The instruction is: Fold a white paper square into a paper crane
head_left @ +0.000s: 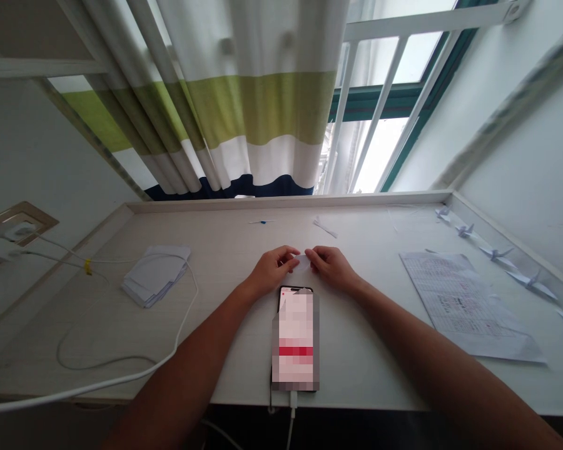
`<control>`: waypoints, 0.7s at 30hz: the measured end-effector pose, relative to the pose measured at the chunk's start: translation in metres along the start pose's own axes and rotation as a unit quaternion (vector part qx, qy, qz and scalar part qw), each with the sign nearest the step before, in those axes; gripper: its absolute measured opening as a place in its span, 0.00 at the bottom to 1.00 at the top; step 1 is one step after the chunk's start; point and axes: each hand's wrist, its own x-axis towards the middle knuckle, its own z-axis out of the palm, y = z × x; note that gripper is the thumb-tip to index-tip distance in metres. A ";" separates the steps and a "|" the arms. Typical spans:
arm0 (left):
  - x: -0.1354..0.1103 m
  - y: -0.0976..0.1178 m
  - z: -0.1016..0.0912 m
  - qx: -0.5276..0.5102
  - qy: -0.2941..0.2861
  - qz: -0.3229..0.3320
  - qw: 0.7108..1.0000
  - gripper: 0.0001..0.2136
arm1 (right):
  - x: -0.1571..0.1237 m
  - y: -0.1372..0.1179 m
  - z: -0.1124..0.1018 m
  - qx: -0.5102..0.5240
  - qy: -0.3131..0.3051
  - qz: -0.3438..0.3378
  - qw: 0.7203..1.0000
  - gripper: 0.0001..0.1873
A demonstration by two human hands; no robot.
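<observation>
Between my two hands is a small folded piece of white paper (303, 262), just beyond the top of a phone. My left hand (274, 267) pinches its left edge between thumb and fingers. On the opposite edge, my right hand (329, 265) pinches it the same way. The fingers cover parts of the paper, so its exact shape is hard to make out. The phone (295, 337) lies face up between my forearms, its screen lit and blurred, with a white cable (293, 406) plugged into its lower end.
A stack of white paper (157, 274) lies left, crossed by a white cord from the wall socket (21, 225). Printed sheets (464, 303) lie right, beside several folded paper cranes (496, 254). A pen-like item (263, 222) and paper strip (325, 227) lie near the back ledge.
</observation>
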 end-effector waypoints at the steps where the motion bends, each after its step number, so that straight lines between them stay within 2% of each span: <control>1: 0.000 0.000 0.000 0.025 0.012 0.007 1.000 0.12 | 0.000 0.000 0.000 -0.030 0.005 -0.007 1.000 0.26; 5: 0.000 0.000 -0.001 0.096 0.038 0.033 0.994 0.09 | 0.002 0.002 0.000 -0.138 0.016 -0.022 0.990 0.25; 9: 0.001 -0.002 -0.006 0.169 0.010 0.075 0.983 0.08 | 0.001 -0.001 0.000 -0.233 0.003 -0.027 0.972 0.25; 13: 0.001 -0.006 -0.014 0.212 0.000 0.108 0.971 0.07 | -0.002 -0.005 -0.001 -0.352 -0.009 -0.001 0.936 0.24; 15: 0.003 -0.007 -0.017 0.229 -0.025 0.151 0.961 0.07 | -0.004 -0.006 -0.004 -0.375 0.000 0.009 0.927 0.21; 18: 0.005 -0.010 -0.020 0.256 -0.047 0.200 0.945 0.06 | -0.006 -0.007 -0.010 -0.349 0.003 -0.050 0.936 0.13; 21: 0.007 -0.012 -0.023 0.291 -0.060 0.202 0.933 0.07 | -0.007 -0.008 -0.016 -0.303 -0.069 -0.155 0.938 0.12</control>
